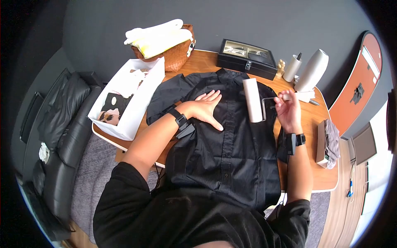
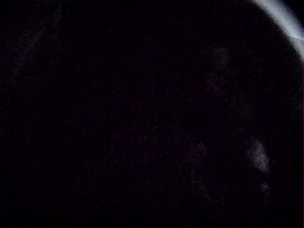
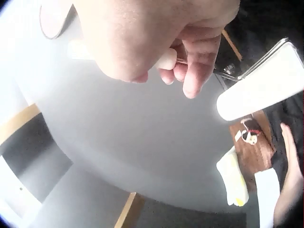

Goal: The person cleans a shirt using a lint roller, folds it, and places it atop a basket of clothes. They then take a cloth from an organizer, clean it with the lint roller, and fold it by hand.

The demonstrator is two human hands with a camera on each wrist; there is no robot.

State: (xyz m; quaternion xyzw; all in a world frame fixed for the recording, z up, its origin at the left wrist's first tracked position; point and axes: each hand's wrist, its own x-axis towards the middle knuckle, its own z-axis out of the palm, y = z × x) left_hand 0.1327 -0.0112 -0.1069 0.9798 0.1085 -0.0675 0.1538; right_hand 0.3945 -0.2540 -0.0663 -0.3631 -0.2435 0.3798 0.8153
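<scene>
A black button-up shirt (image 1: pixel 248 165) lies spread front side up over the table, its lower edge toward the person. On its upper chest my left hand (image 1: pixel 202 111) rests flat, thumb and fingers spread. My right hand (image 1: pixel 288 111) grips the handle of a white lint roller (image 1: pixel 252 100) at the shirt's right side. In the right wrist view the lint roller (image 3: pixel 261 85) shows its bent wire arm, with the right hand (image 3: pixel 161 38) curled round the handle. The left wrist view is almost wholly dark.
A white box (image 1: pixel 142 105) with folded clothes stands at the left, near a brown basket (image 1: pixel 178 58) topped with a towel (image 1: pixel 159 39). Behind the shirt is a black glasses case (image 1: pixel 248 62). A white cylinder cup (image 1: pixel 292 68) and a small box (image 1: pixel 321 144) stand at the right.
</scene>
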